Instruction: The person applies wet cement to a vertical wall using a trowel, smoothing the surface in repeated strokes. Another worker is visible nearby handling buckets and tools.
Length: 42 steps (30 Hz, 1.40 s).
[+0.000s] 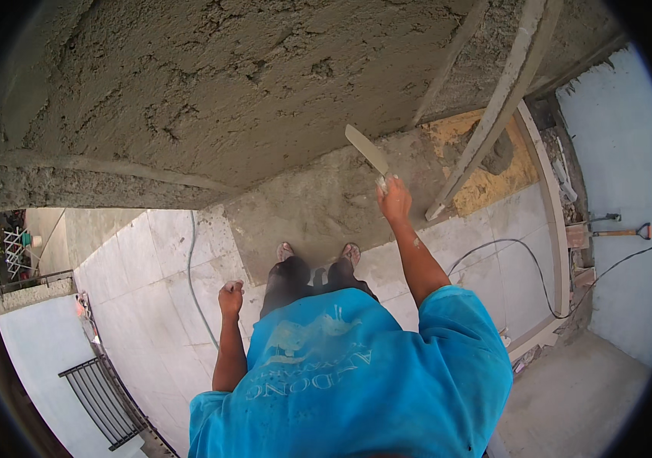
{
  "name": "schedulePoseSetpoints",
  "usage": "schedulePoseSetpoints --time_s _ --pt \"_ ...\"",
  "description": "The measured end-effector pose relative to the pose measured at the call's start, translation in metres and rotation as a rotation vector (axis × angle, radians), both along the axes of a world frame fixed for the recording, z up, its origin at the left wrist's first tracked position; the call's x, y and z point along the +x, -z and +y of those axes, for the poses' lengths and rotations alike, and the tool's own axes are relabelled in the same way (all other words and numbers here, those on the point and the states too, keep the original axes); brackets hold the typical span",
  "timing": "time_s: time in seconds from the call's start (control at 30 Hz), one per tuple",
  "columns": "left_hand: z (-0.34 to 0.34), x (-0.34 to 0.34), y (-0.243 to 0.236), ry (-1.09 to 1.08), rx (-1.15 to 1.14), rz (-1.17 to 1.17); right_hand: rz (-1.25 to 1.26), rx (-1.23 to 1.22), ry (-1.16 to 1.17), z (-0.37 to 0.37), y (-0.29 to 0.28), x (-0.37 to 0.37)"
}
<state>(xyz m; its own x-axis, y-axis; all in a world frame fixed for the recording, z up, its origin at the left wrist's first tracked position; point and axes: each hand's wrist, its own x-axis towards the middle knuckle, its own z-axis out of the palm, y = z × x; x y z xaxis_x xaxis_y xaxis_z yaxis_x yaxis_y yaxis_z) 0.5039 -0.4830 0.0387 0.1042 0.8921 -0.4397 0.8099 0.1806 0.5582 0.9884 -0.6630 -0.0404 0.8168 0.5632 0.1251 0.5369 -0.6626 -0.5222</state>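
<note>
My right hand is wrapped round the handle of a plastering trowel. The trowel's long flat blade points up and away toward the foot of a wall coated in rough, wet grey mortar. From this angle I cannot tell whether the blade touches anything. My left hand hangs low at my left side, its fingers curled into a loose fist with nothing visible in it. Pale mortar smears mark my right forearm.
A long straightedge board leans slanting at the right. Behind it lies a mortar heap on a yellowish board. A dark cable and a grey hose cross the pale tiles. A shovel lies farther right.
</note>
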Motion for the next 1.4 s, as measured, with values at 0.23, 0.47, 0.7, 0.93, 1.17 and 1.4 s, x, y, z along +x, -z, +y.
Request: schedulePoseSetpoints --time_s 0.23,0.47,0.7,0.93,1.17,1.4 --pt "0.013 0.086 -0.023 -0.042 -0.172 -0.179 0.412 -0.381 0.14 -0.029 0.013 -0.029" --pt "0.126 0.238 -0.071 -0.463 -0.504 -1.421 0.975 -0.384 0.397 -0.197 0.109 -0.115" --pt "0.208 0.355 -0.135 -0.781 -0.591 -1.825 1.167 -0.548 0.343 -0.309 0.048 -0.171" --pt "0.233 0.393 -0.147 -0.861 -0.592 -1.945 1.201 -0.039 0.659 -0.272 -0.028 -0.188" --pt "0.239 0.389 -0.145 -0.791 -0.632 -1.987 0.879 -0.392 0.452 -0.186 -0.04 -0.18" --pt "0.183 0.351 -0.051 -0.41 -0.537 -1.614 0.174 -0.493 0.244 -0.087 -0.075 -0.176"
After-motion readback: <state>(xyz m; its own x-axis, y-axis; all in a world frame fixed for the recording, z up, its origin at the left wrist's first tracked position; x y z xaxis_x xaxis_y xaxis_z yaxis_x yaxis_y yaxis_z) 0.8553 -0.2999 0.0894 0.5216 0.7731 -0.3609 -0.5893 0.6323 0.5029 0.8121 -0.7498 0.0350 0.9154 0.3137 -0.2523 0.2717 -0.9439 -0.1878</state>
